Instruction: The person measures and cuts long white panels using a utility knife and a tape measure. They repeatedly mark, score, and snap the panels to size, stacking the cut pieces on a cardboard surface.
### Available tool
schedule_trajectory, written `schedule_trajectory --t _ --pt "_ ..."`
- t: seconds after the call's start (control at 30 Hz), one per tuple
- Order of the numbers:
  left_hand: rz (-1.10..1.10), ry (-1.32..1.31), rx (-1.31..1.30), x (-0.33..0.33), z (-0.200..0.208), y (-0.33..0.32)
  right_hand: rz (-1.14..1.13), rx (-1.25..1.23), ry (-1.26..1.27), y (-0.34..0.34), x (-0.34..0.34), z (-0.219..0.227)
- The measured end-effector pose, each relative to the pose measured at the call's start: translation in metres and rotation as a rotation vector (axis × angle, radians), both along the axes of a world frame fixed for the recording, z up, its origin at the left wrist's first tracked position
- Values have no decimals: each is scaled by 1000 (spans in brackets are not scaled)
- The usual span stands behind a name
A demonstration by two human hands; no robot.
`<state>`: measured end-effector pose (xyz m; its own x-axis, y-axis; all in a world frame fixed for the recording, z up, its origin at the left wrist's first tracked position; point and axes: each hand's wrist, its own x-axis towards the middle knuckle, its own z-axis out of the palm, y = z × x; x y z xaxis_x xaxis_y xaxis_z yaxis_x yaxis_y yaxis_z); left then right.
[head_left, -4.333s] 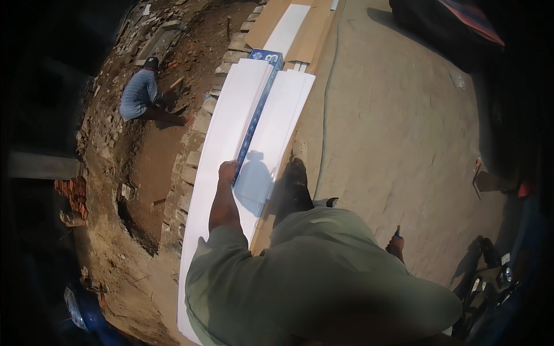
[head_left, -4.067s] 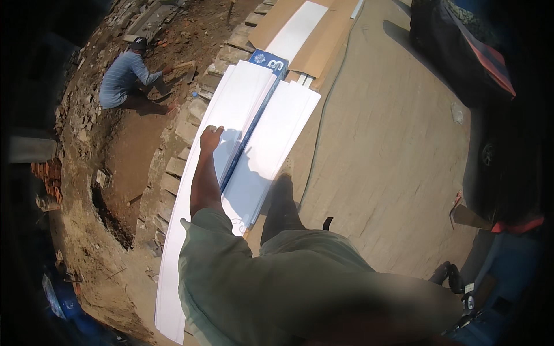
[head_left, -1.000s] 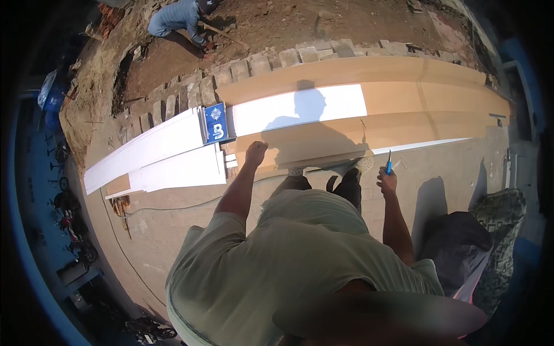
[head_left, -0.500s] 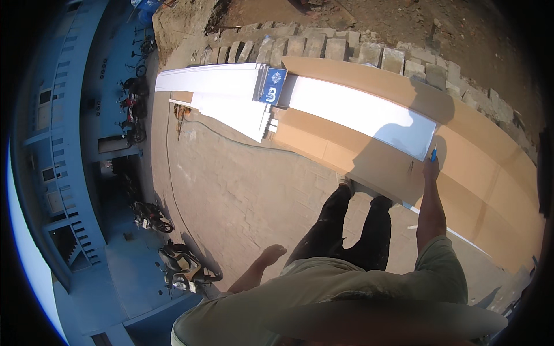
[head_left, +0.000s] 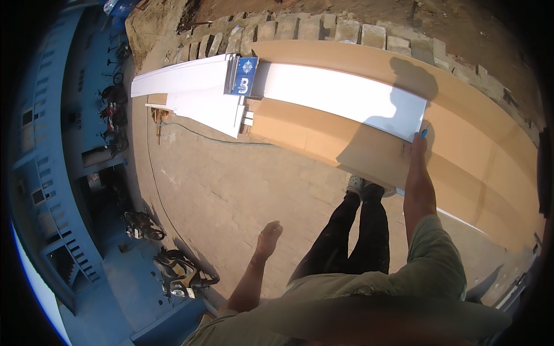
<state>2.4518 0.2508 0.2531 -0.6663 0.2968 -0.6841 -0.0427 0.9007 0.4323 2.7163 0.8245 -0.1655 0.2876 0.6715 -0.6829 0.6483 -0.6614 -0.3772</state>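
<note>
My right hand (head_left: 419, 144) is closed around a slim blue tool (head_left: 424, 133), whose kind is too small to make out. It is at the right end of a long white panel (head_left: 340, 92), close to the panel's corner. Under the panel lies a large opened-out sheet of brown cardboard (head_left: 311, 130), with my shadow across both. Away from the sheet, over the paving, hangs my left hand (head_left: 269, 239), its fingers loosely curled and nothing visible in them.
White boards (head_left: 202, 104) are stacked at the left beside a blue printed panel (head_left: 245, 76). Stone blocks (head_left: 311, 29) line the far edge of the cardboard. A thin hose (head_left: 213, 140) crosses the paving. Motorbikes (head_left: 179, 274) stand by the blue building (head_left: 52, 167).
My right hand has come slightly nearer the panel's end corner with the blue tool. The left hand has swung forward and up. My feet have shifted closer together and the view has turned.
</note>
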Motion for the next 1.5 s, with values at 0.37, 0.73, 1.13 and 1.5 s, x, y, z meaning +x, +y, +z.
schedule_trajectory --t 0.37,0.73,1.13,1.5 --pt "1 -415 -274 39 -68 -8 -336 215 345 -33 26 166" --pt "73 -205 31 75 -20 148 -513 403 188 -6 189 260" --pt "-643 -458 166 352 -10 224 -1098 1176 284 185 998 547" --pt "-507 -357 161 440 31 387 -835 905 302 -63 980 544"
